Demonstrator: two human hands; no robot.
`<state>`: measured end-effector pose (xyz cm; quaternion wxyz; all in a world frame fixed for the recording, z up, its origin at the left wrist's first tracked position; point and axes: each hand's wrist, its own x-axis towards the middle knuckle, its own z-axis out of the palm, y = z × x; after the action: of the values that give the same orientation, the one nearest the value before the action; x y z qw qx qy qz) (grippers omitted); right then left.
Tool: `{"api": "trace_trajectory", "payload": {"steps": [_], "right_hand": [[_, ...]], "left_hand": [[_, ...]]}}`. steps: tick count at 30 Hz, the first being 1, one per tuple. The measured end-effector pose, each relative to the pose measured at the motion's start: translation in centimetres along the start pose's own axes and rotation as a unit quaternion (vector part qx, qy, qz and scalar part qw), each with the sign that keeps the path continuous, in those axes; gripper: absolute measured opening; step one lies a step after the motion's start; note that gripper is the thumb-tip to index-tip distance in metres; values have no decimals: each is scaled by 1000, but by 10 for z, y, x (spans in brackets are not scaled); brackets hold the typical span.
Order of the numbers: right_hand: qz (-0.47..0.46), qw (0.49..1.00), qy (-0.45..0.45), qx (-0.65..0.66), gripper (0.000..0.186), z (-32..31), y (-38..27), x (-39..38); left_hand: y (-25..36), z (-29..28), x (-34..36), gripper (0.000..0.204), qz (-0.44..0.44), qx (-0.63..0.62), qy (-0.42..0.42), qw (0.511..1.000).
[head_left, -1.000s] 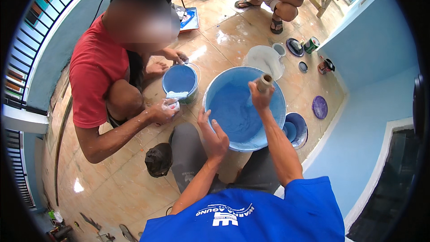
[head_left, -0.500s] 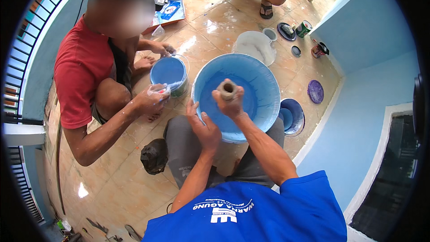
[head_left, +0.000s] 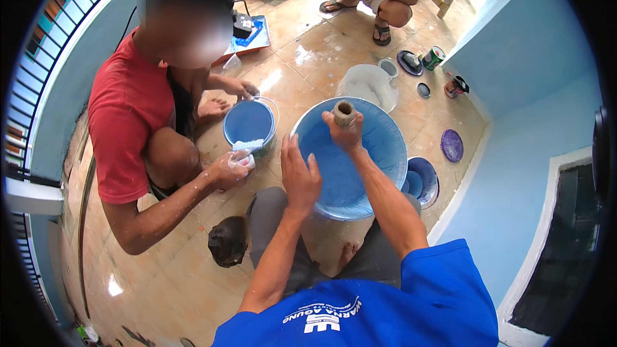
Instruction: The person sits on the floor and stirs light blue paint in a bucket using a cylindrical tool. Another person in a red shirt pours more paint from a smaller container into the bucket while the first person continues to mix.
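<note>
A wide tub of blue paint stands between my knees, its inner wall streaked with blue. My right hand is wrapped round the upper end of a hollow, greyish-brown tube, held over the far part of the tub; the tube's lower end is hidden behind my hand. My left hand lies along the tub's left rim with fingers stretched out and thumb apart. To the left, a co-worker in a red shirt steadies a smaller bucket of blue paint and holds a pale, blue-stained thing at its near rim.
Behind the tub lies a white-stained round lid. Paint cans and a purple lid sit along the right wall. A blue-stained bucket stands right of the tub, a black plastic bag left of my knee. Another person squats farther back.
My right hand and the tube have moved from the tub's middle toward its far rim. My left hand stays at the rim. The whole view has shifted slightly.
</note>
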<state>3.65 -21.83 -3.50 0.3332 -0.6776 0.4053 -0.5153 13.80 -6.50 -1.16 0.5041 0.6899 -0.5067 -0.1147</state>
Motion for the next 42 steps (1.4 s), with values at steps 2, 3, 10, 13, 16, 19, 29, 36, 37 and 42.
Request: {"api": "trace_trajectory", "payload": {"steps": [2, 3, 10, 13, 16, 19, 29, 36, 37, 42], "right_hand": [[-37, 998, -17, -37, 18, -8, -3, -10], [-38, 999, 4, -34, 18, -17, -6, -17], [11, 995, 95, -20, 17, -61, -27, -80], [19, 996, 91, -14, 18, -66, -40, -98], [20, 997, 75, -14, 20, -62, -51, -105], [23, 999, 35, -16, 21, -62, -57, -111], [27, 994, 101, -29, 12, -46, -31, -66], [21, 988, 151, -30, 10, -40, -24, -33], [3, 990, 141, -27, 12, -38, -24, -28], [-25, 993, 105, 45, 23, -27, -19, -17]], "left_hand": [[-10, 3, 24, 54, -13, 24, -58, 998], [-14, 6, 36, 54, -4, 25, -76, 997], [-44, 21, 103, 39, -36, 55, -244, 968], [-50, 26, 105, 33, -18, 43, -230, 972], [-52, 25, 100, 31, 2, 33, -198, 980], [-52, 27, 100, 31, 18, 54, -174, 983], [-50, 13, 82, 33, -10, 71, -141, 987], [-42, -4, 50, 34, -78, 83, -85, 990], [-40, -7, 46, 33, -96, 103, -78, 987], [-31, -12, 30, 37, -144, 104, -52, 983]]}}
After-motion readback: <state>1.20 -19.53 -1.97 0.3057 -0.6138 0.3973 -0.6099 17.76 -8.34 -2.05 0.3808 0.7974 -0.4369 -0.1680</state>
